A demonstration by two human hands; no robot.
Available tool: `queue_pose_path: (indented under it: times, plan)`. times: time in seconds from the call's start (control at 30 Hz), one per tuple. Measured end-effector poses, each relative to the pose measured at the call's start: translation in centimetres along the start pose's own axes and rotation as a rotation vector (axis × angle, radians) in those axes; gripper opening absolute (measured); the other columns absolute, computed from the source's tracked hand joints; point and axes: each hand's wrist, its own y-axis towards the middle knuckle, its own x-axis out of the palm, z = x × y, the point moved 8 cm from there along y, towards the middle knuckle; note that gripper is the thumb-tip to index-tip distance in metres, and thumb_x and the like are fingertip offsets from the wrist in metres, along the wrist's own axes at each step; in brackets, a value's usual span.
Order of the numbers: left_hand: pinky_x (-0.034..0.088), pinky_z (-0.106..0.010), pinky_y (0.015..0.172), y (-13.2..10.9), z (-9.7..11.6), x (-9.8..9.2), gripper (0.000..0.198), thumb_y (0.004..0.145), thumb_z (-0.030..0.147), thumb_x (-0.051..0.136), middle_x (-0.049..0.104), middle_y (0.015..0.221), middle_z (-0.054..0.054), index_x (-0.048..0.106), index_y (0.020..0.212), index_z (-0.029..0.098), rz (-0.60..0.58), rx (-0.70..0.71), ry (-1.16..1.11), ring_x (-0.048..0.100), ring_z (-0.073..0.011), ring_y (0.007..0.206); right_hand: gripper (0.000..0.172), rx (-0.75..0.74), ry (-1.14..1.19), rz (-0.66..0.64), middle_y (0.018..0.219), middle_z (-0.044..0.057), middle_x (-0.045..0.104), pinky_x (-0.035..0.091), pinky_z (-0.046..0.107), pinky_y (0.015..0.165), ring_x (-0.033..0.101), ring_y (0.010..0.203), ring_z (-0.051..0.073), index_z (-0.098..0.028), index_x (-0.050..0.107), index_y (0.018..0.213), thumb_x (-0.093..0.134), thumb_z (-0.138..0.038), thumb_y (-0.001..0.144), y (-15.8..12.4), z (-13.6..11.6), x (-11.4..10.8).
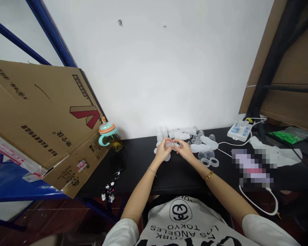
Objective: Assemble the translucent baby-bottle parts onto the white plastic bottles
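My left hand (pixel 163 150) and my right hand (pixel 184 149) meet over the black table. Between their fingertips is a small translucent plastic piece (pixel 172 145), gripped from both sides; its exact kind is too small to make out. Behind and around my hands lie several white translucent bottles (pixel 181 135). Another pair of white bottles (pixel 202 147) rests to the right of my right hand. Clear cup-like caps (pixel 212 137) stand beside them, and two translucent rings (pixel 214 162) lie flat nearer to me. Under my left hand a round translucent piece (pixel 167 157) partly shows.
A lidded drink cup (pixel 110 135) with a handle and a dark phone (pixel 117 163) with a charm are on the left, beside a large cardboard box (pixel 41 119). At right are a white power strip (pixel 238 130), cables, and a blurred purple item (pixel 251 167).
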Motion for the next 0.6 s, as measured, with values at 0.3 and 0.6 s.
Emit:
queue_pose_path:
  times: [0.3,0.6]
  plan:
    - [0.05,-0.027,0.072,0.3,0.0,-3.2,0.029,0.097,0.041,0.055,0.075,0.113,-0.005,0.059,0.121,0.025,0.143,-0.075,0.248,0.067,-0.0138,0.071,0.027,-0.001,-0.184,0.063,0.1,0.003,0.075,0.049,0.028,0.061,0.061,0.058,0.014,-0.022,0.07,0.096,0.068,-0.038,0.075,0.4,0.5,-0.8]
    - [0.048,-0.035,0.084,0.0,-1.7,-8.6,0.029,0.098,0.042,0.05,0.074,0.109,-0.008,0.061,0.118,0.025,0.255,-0.419,0.789,0.069,-0.0277,0.103,0.014,0.08,-0.517,-0.128,0.083,-0.002,0.068,0.038,0.025,0.063,0.059,0.071,0.016,-0.022,0.064,0.08,0.07,-0.026,0.07,-0.4,0.1,0.5]
